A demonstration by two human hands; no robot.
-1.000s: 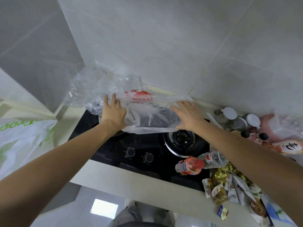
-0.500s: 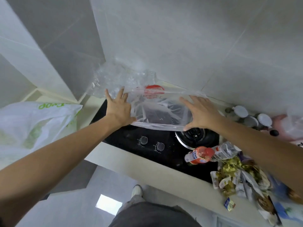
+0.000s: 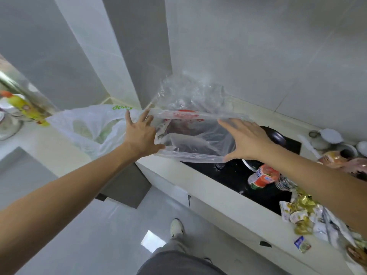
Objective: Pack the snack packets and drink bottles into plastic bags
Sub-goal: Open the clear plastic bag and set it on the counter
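Note:
A clear plastic bag (image 3: 195,135) with a red print is held up over the left part of the black hob (image 3: 234,176), its mouth stretched wide toward me. My left hand (image 3: 140,133) presses the mouth's left side with straight, spread fingers. My right hand (image 3: 247,142) does the same on the right side, thumb at the lower rim. A red-labelled drink bottle (image 3: 264,176) lies on the hob beside a clear bottle (image 3: 285,183). Snack packets (image 3: 305,217) are heaped on the counter at the right, under my right forearm.
A white bag with green print (image 3: 93,126) lies on the counter to the left. A yellow bottle (image 3: 25,109) stands far left. Jars with white lids (image 3: 329,135) and pink packaging (image 3: 355,167) sit at the back right. A loose small packet (image 3: 301,244) lies near the counter's front edge.
Both hands have carried the clear bag left, from above the hob's middle to its left end, and pulled its mouth wider. The view has swung left and down.

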